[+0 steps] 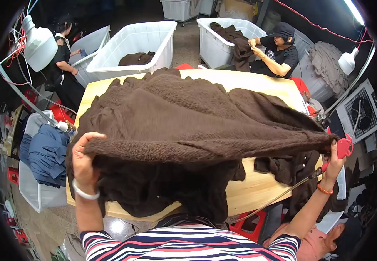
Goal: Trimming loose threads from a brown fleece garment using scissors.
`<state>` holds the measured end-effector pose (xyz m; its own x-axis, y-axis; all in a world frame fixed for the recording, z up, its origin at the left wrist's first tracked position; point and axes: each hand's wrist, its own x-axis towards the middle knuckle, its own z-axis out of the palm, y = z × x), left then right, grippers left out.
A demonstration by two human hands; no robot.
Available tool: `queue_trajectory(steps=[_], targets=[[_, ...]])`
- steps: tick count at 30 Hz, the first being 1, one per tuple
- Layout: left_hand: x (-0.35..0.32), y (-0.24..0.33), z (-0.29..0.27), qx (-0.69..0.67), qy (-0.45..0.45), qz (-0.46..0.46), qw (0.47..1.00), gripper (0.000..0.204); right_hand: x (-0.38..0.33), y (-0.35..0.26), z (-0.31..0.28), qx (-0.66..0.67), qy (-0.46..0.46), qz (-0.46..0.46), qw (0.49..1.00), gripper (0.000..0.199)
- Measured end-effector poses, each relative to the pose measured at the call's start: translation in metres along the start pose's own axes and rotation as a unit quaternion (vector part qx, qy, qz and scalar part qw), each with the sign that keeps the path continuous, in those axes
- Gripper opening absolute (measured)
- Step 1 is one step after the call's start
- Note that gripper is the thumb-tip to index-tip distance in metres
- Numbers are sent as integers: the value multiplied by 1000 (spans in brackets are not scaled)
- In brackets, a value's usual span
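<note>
A large brown fleece garment [188, 122] is held stretched wide over a wooden table [258, 191]. My left hand [83, 163], with a white bangle at the wrist, is closed on the garment's left edge. My right hand [333, 167], with an orange bead bracelet, grips the garment's right end. It also holds a red hand tool [344, 147], from which a thin hose runs down to the left. A second dark brown garment [290, 167] lies bunched at the table's right edge under the stretched one.
White bins stand beyond the table, one [132, 41] holding a brown garment. A bin with blue garments [45, 156] is at the left. A person in a black cap [279, 52] handles brown fabric at the back right. Others work at the back left [64, 61] and lower right [323, 241].
</note>
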<state>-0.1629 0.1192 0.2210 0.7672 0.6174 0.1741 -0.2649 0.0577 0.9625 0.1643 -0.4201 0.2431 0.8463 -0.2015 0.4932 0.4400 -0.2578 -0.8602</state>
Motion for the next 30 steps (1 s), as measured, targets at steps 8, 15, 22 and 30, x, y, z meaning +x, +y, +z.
queue_trajectory(steps=[8, 15, 22, 30], targets=[[154, 46, 28, 485, -13, 260, 835, 19, 39, 73, 89, -132, -61, 49, 988, 18], [167, -102, 94, 494, -88, 379, 777, 42, -21, 169, 137, -154, -234, 145, 949, 9], [102, -124, 109, 537, -179, 277, 777, 77, -57, 134, 122, -125, -271, 157, 941, 20], [136, -169, 136, 352, -191, 190, 896, 24, -124, 14, 158, -116, -447, -45, 886, 32]])
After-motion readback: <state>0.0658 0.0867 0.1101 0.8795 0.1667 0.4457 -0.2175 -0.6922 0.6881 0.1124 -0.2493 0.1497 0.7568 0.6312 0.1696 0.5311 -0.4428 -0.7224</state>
